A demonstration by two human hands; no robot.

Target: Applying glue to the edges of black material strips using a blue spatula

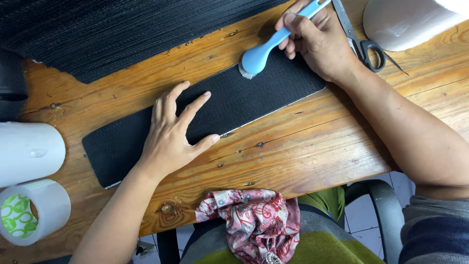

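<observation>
A long black textured strip [244,98] with rounded ends lies slantwise on the wooden table [312,146]. My left hand [173,132] rests flat on its left half, fingers spread, pressing it down. My right hand [317,41] grips the handle of a light blue brush [264,51]. The brush's round head and white bristles touch the upper edge of the strip near its right part.
Scissors [364,44] with black handles lie at the top right beside a white rounded object [400,22]. A black mesh sheet [112,34] covers the top left. At the left edge sit a white roll [27,151] and a tape roll [31,212]. Patterned pink cloth [249,220] lies in my lap.
</observation>
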